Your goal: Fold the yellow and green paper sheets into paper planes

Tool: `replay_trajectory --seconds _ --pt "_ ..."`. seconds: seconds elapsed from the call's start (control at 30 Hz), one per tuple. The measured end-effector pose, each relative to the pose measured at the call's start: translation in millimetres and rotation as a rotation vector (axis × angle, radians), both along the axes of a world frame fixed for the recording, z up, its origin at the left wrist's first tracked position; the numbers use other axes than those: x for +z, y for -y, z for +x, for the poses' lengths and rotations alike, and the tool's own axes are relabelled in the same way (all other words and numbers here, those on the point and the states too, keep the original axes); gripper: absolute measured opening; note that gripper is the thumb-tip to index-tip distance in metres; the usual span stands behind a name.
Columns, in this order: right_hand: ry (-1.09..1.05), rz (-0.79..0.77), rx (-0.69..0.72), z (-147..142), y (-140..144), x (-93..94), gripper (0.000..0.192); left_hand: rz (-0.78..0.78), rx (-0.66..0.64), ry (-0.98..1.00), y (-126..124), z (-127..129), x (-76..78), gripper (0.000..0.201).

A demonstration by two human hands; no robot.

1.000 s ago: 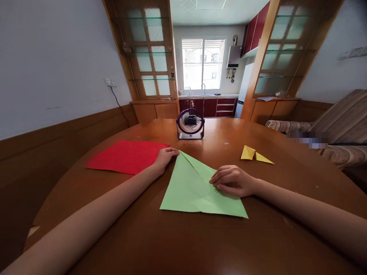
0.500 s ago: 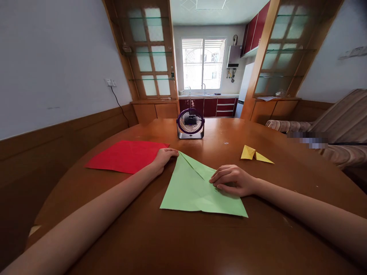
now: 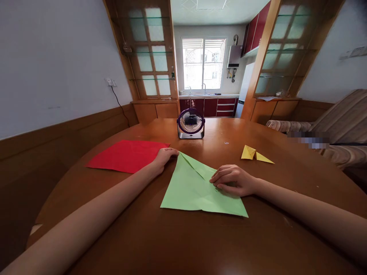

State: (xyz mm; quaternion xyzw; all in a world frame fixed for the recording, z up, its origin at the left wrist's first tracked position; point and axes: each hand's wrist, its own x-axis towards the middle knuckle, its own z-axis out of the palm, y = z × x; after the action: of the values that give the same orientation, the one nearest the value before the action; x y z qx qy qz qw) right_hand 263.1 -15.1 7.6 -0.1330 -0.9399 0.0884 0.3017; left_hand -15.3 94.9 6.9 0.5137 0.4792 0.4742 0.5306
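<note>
Green paper [image 3: 190,187], folded to a point, lies flat on the table [image 3: 183,240].

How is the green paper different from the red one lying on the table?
The green paper is folded to a point with creases showing; the red paper lies flat as a plain sheet. Both hands touch the green one, the left hand at its tip and the right hand pressing on its fold, while the red one sits beside the left hand. Both rest on the wooden table.
</note>
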Motion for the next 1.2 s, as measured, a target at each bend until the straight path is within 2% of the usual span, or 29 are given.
replay_trajectory --seconds 1.2 --pt "-0.015 -0.004 -0.003 0.0 -0.1 -1.9 0.014 0.013 -0.018 -0.017 -2.0 -1.3 -3.1 0.018"
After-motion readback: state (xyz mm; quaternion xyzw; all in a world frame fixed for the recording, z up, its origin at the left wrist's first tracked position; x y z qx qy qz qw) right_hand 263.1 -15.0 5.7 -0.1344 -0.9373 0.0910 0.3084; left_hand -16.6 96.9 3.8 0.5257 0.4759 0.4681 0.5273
